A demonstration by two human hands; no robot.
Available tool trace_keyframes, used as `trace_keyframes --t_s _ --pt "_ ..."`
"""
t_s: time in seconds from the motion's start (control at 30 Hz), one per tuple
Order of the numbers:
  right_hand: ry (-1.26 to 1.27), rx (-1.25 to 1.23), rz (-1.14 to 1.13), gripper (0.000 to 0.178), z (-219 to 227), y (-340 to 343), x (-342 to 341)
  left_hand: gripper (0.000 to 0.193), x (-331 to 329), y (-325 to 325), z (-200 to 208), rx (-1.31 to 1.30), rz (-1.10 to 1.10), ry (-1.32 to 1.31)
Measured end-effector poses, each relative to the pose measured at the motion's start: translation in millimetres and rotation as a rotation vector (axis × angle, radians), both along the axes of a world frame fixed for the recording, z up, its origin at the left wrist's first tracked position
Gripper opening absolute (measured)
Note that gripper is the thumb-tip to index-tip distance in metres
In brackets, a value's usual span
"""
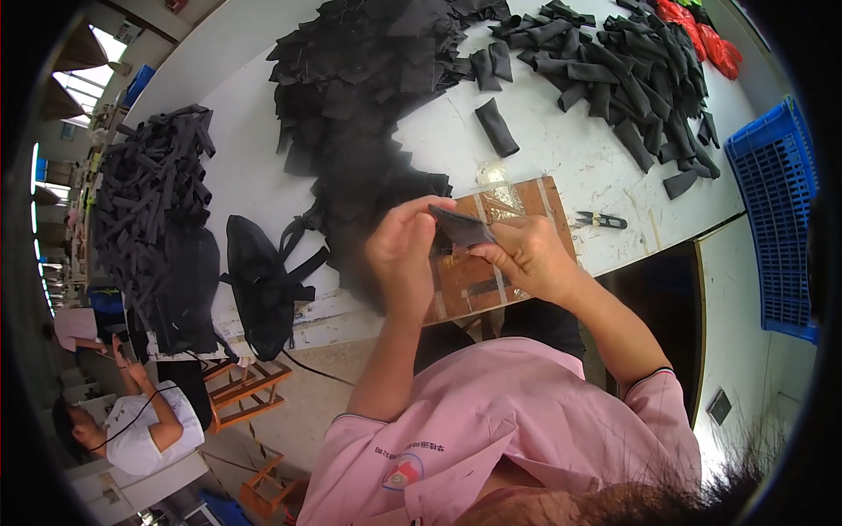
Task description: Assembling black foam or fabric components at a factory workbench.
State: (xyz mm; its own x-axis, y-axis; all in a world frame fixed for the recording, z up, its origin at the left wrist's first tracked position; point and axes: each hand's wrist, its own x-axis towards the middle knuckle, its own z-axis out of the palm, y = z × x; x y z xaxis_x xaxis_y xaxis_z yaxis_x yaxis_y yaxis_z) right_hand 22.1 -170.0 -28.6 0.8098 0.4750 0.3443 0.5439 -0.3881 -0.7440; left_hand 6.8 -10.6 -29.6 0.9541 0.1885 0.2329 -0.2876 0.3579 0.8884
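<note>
Above a brown board (545, 203) on the white table, a small piece of black fabric (463, 230) is held up between my two hands. My right hand (533, 254) pinches its right end between thumb and fingers. At the other end, my left hand (403, 250) has its bent fingers on the fabric's upper left edge; part of that grip is hidden. A heap of flat black fabric pieces (351, 96) reaches down the table to just beside my left hand. One short black fabric tube (497, 127) lies alone beyond the board.
Thread snips (602, 220) lie right of the board. Many black fabric tubes (614, 74) are piled at the far right, near a blue plastic basket (774, 219). Black strips (153, 193) and a black strapped item (259, 280) lie left. A co-worker (145, 430) is at lower left by a wooden stool (250, 394).
</note>
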Motion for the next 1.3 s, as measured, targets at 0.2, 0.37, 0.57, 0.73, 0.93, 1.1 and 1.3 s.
trace_keyframes --t_s 0.2,0.37,0.57,0.73,0.93,1.1,1.3 --pt "0.559 1.112 -0.048 0.056 47 -23 51 0.031 70 95 -77 1.439 0.732 0.279" --pt "0.785 0.740 -0.355 0.039 -3 -13 -10 0.010 84 127 -80 1.573 0.492 0.339" --pt "0.405 0.236 -0.130 0.018 0 24 -50 0.012 28 89 -17 0.519 0.081 0.313" --pt "0.472 0.299 -0.160 0.017 3 37 -52 0.012 -26 52 -1 0.331 -0.292 0.422" --pt "0.183 0.170 -0.376 0.019 -7 35 -57 0.008 -40 18 -17 0.342 -0.037 0.403" --pt "-0.023 0.093 -0.435 0.020 -23 27 -60 0.010 -61 0 4 0.134 0.004 0.437" --pt "-0.236 -0.036 -0.351 0.025 -26 16 -61 0.005 -59 -8 8 0.071 -0.060 0.576"
